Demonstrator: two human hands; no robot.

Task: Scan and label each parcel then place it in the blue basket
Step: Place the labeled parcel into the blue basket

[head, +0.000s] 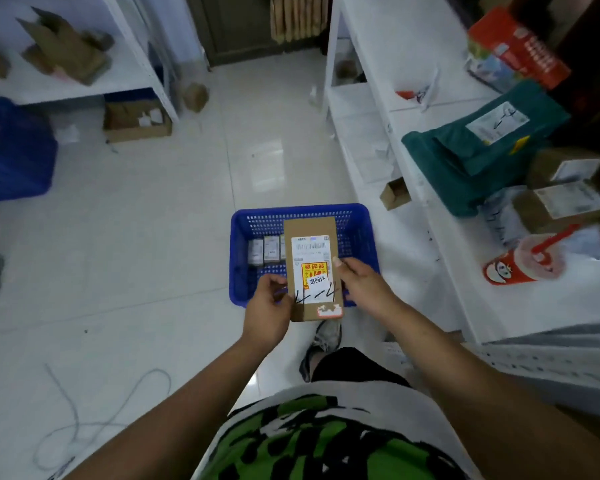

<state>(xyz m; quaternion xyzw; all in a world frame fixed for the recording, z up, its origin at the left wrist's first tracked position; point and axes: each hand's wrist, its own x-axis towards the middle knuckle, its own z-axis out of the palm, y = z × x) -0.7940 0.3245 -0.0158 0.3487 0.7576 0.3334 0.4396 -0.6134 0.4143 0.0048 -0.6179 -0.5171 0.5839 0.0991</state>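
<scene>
A flat brown cardboard parcel (310, 230) with a white shipping label, a yellow fragile sticker and black marker writing is held over the blue basket (355, 237) on the floor. My left hand (269, 313) grips the parcel's lower left edge. My right hand (359, 284) grips its right edge, thumb on the label. Inside the basket, behind the parcel, lie a few small grey boxes (264, 251). No scanner is in view.
A white shelf (440, 188) on the right carries a green bagged parcel (475, 147), brown boxes (561, 202), a red cup (520, 265) and a red package (516, 46). A blue bin (14, 154) and another shelf with cardboard stand left. A cable (84, 420) lies on the floor.
</scene>
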